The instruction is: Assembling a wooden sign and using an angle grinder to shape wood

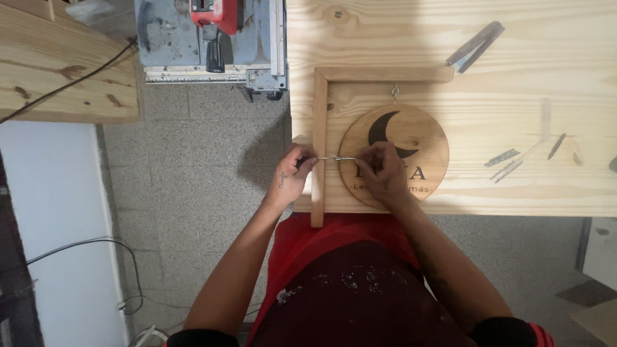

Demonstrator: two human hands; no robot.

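I count two hands at work, one round wooden plaque, one L-shaped wooden frame made of two strips, and one small metal hook screw between the hands. A second metal eye hook sits at the top rim of the plaque. Five or so dark scraps lie scattered on the right part of the desk, and one longer grey strip lies near its far edge.

I see no containers on the desk. The frame does act as a corner stop: the plaque lies inside its angle, near the desk's left edge and close to the near edge, its rim near the upright strip.

The plaque is a flat disc of warm brown wood with a dark crescent shape burned into its upper half and lettering below, partly hidden by my right hand. The hook screw is thin and silvery, lying level across the upright strip of the frame, pointing at the plaque's left rim.

My left hand sits just off the desk's left edge, fingers pinched together on the outer end of the hook screw. My right hand rests on the plaque, fingertips closed on the screw's inner end.

Beyond the desk's far left corner stands a grey table saw with a red part, on a speckled floor.
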